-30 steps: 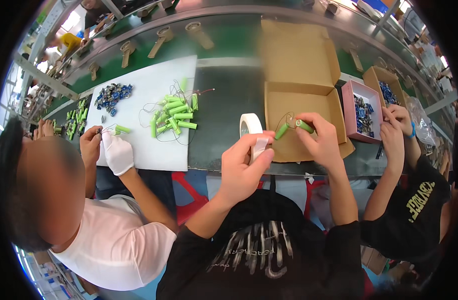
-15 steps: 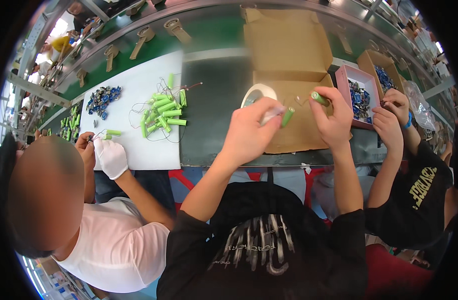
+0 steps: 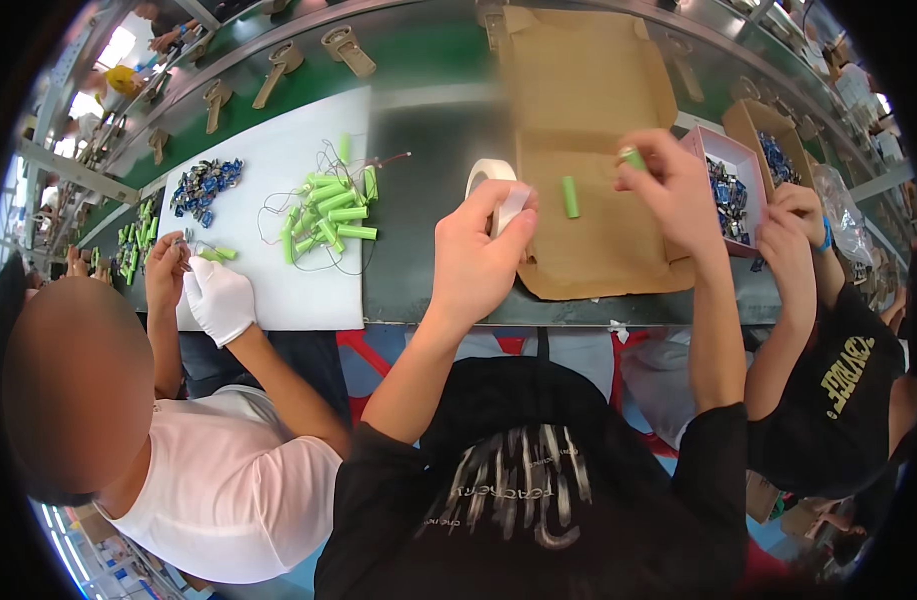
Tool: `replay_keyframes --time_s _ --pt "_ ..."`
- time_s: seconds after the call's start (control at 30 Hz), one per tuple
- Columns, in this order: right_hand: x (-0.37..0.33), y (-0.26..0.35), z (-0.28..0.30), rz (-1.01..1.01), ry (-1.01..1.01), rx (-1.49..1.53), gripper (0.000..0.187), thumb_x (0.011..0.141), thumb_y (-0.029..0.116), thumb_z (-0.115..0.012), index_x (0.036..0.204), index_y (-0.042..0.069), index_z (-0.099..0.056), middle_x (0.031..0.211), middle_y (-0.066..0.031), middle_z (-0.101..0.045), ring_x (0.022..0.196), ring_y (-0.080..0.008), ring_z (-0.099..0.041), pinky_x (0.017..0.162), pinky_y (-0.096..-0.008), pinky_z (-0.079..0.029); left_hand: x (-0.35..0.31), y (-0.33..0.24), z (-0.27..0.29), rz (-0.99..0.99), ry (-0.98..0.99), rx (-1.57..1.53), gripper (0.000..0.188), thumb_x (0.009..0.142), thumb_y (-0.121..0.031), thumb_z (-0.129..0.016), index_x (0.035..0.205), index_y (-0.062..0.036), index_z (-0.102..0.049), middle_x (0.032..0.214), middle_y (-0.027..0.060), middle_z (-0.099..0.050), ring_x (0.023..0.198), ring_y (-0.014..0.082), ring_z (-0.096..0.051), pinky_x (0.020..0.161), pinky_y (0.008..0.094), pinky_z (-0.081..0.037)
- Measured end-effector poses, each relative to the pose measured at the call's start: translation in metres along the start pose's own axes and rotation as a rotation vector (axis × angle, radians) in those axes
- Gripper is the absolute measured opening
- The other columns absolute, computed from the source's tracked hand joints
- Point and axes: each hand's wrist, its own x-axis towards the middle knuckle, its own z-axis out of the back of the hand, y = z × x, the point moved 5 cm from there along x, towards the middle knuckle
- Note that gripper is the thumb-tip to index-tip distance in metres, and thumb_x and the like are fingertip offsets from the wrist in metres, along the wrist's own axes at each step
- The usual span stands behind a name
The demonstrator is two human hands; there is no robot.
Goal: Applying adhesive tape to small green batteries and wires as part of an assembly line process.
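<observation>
My left hand [image 3: 479, 252] is closed on a roll of white tape [image 3: 476, 177], part of which is hidden behind the fingers. A pale strip of tape [image 3: 513, 207] shows between the thumb and fingertips. To the right, my right hand [image 3: 671, 190] pinches a green cylindrical battery cell [image 3: 632, 157] above an open cardboard box [image 3: 549, 270]. A second green cell [image 3: 571, 197] shows over the box between my hands; whether it rests on the cardboard, I cannot tell.
Wired green cells [image 3: 329, 210] and small blue parts [image 3: 207, 190] lie on a white sheet [image 3: 269, 290]. A pink box [image 3: 744, 170] of parts stands right. Co-workers' hands, a gloved one [image 3: 221, 300] at left and bare ones [image 3: 787, 240] at right, work close by.
My left hand has moved left together with the tape roll, away from the second cell. My right hand has risen slightly, still pinching its cell.
</observation>
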Motion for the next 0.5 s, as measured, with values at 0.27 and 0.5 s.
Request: replay_keyframes --time_s 0.27,0.5 --pt "-0.013 0.021 -0.005 0.072 0.058 -0.043 0.022 0.085 0.007 -0.062 0.105 -0.001 -0.057 0.081 -0.0059 -0.065 0.070 -0.0102 -0.062 0.064 -0.0242 -0.049 -0.008 -0.001 0.006 -0.022 -0.050 -0.007 0.012 0.083 -0.005 -0.063 0.095 -0.0018 -0.063 0.073 0.0012 -0.059 0.064 0.0055 -0.052 0.058 0.0220 -0.042" --pt "-0.054 0.035 -0.046 0.272 0.199 -0.058 0.032 0.080 0.008 -0.071 0.108 0.000 -0.057 0.086 -0.0112 -0.067 0.077 -0.0200 -0.069 0.071 -0.0290 -0.054 -0.020 -0.025 -0.004 -0.332 0.040 0.092 0.022 0.075 -0.001 -0.067 0.097 -0.0042 -0.064 0.093 0.0104 -0.067 0.070 0.0154 -0.061 0.065 0.0259 -0.049"
